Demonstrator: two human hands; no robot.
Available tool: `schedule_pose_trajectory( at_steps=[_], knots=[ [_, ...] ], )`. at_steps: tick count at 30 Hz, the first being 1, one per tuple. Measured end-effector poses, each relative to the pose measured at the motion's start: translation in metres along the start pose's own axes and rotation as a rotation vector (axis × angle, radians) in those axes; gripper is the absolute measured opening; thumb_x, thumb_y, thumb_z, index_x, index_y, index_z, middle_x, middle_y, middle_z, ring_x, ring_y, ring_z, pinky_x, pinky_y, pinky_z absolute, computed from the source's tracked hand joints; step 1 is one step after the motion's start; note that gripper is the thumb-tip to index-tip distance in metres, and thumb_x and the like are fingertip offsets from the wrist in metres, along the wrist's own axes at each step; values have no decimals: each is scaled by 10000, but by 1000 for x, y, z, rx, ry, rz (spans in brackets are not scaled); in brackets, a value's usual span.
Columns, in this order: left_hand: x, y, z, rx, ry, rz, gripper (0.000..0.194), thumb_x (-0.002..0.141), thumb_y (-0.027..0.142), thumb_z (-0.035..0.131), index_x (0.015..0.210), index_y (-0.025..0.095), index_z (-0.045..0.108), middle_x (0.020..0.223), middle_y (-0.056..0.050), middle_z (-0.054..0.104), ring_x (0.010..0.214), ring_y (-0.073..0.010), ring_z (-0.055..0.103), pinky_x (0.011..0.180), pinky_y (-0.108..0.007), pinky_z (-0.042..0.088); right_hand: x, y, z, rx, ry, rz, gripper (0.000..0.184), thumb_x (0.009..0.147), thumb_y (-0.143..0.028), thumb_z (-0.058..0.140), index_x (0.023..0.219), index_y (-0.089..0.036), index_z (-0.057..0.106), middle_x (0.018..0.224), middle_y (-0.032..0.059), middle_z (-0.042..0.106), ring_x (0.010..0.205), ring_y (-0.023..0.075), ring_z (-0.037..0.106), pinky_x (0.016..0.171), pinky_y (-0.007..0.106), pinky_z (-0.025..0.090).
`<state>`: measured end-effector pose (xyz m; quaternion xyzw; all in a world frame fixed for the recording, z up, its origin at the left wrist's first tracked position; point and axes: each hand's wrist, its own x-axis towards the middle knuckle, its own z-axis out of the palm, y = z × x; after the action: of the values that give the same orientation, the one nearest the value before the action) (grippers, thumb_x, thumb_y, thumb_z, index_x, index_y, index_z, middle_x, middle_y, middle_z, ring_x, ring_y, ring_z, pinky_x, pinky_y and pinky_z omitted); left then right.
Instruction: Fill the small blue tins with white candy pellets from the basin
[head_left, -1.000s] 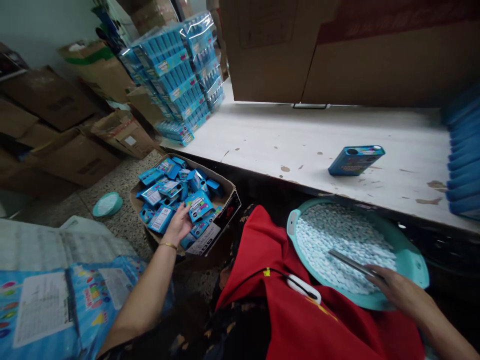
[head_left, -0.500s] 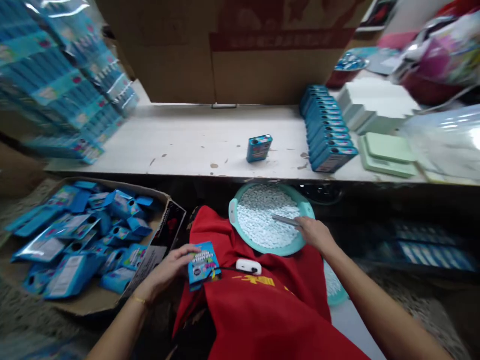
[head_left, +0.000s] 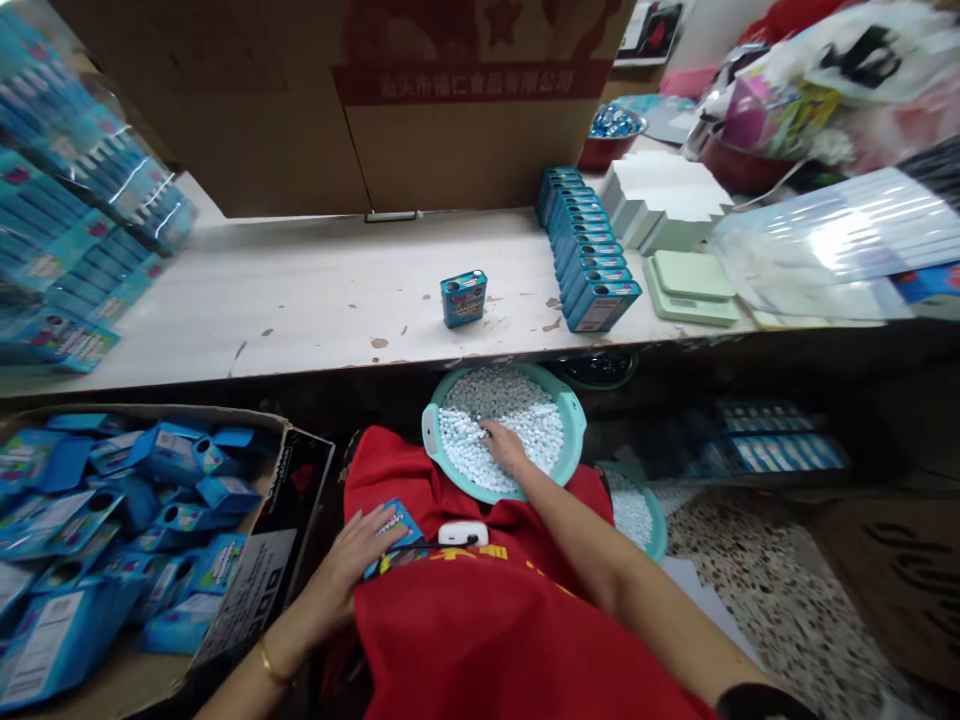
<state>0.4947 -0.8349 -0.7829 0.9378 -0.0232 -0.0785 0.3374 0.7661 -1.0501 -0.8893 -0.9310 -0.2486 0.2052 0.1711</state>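
My left hand (head_left: 367, 545) lies over a small blue candy box (head_left: 399, 522) on my lap, its fingers across the box's face and pressing on it. On the right, my right hand (head_left: 506, 450) dips its closed fingers into small white candies (head_left: 536, 425) that fill a turquoise basin (head_left: 574, 425). The long grey metal tool seen in that hand earlier is hidden by the fingers and the candies. A single blue box (head_left: 463, 298) stands upright on the white table (head_left: 330, 290) beyond the basin.
At left, an open carton (head_left: 274, 440) holds many blue boxes. A row of blue boxes (head_left: 592, 265), a pale green scale (head_left: 690, 285) and stacked white card (head_left: 660, 190) stand on the table at right. Wrapped blue packs (head_left: 82, 190) rise at far left. A second turquoise basin (head_left: 656, 520) sits lower right.
My left hand has brought a blue box from the carton onto my lap. My right hand has gone down into the candies, and the metal tool is no longer visible. The view has swung right.
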Motion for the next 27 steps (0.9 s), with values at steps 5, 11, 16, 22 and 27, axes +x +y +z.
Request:
schedule_pose_trajectory(
  at_steps=[5,11,16,22,27],
  knots=[
    [31,1,-5,-485,323,-297,517,741,404,616,1186,165,505,1135,-110,620,1017,-237,597,920,-368,461,-3,10,-10,176,12,-42,343,826,-214,508,1166,-185,546,1163,27,609,1048,136,552,898,227,406],
    [110,23,-10,-564,424,-246,490,678,392,666,1083,150,535,975,-60,659,876,-198,620,832,-329,482,-36,31,-75,352,63,-139,328,773,-204,556,1096,-161,598,1068,69,643,956,179,584,863,306,438],
    [166,28,10,-457,366,-156,443,695,337,635,1086,143,557,953,-58,654,874,-195,604,807,-310,464,-66,14,-143,303,58,-290,319,798,-250,549,1097,-156,612,1072,81,649,988,185,583,866,293,434],
    [191,39,26,-241,299,-128,427,693,256,607,1107,159,565,904,-47,644,815,-185,599,752,-281,460,-81,-30,-188,-224,-67,-277,284,825,-307,519,1074,-248,641,1054,55,670,1000,222,597,818,302,445],
    [187,47,28,-157,259,-127,444,702,221,588,1140,155,549,926,-62,645,840,-204,594,758,-298,457,-84,-66,-194,-504,-110,-278,260,835,-295,453,958,-226,673,935,96,688,896,257,634,708,328,471]
  ],
)
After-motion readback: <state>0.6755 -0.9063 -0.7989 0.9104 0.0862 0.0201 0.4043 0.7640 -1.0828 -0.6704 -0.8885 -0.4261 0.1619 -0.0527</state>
